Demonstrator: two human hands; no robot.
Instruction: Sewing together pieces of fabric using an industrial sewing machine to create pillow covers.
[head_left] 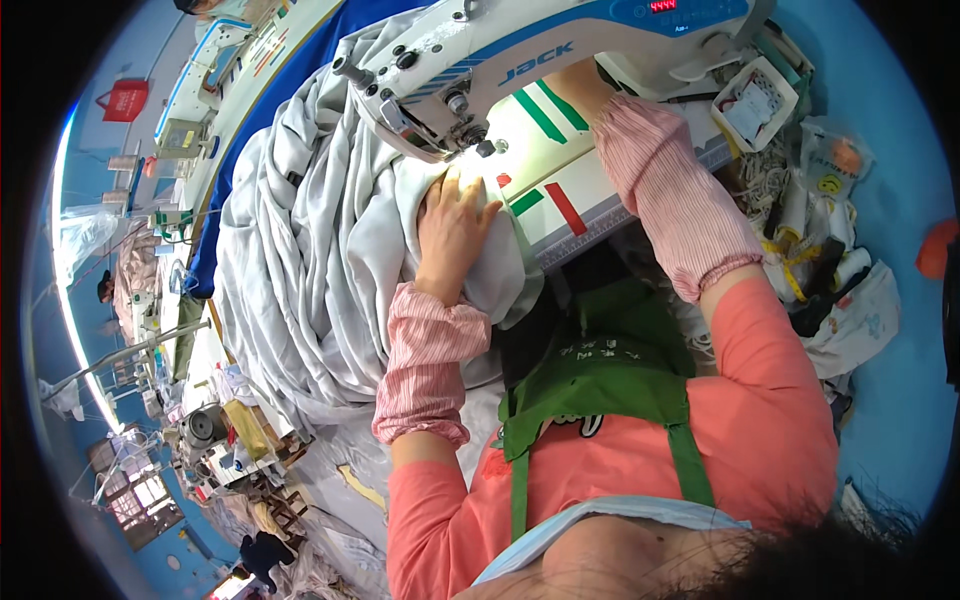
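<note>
My left hand point(452, 228) lies flat, fingers spread, on white-grey fabric point(320, 260) just in front of the needle area point(478, 140) of a white and blue sewing machine point(480, 50). The fabric is bunched in thick folds to the left of the machine bed. My right forearm, in a striped pink sleeve cover point(670, 190), reaches up behind the machine head; the right hand itself is hidden by the machine body. The machine table point(560, 200) carries green and red tape marks.
A white tray point(755, 100) and a clutter of bags, tape and small items point(820, 240) lie to the right. Blue cloth point(250, 130) runs along the table's far side. More sewing stations point(200, 440) and a seated person point(105, 290) are at left.
</note>
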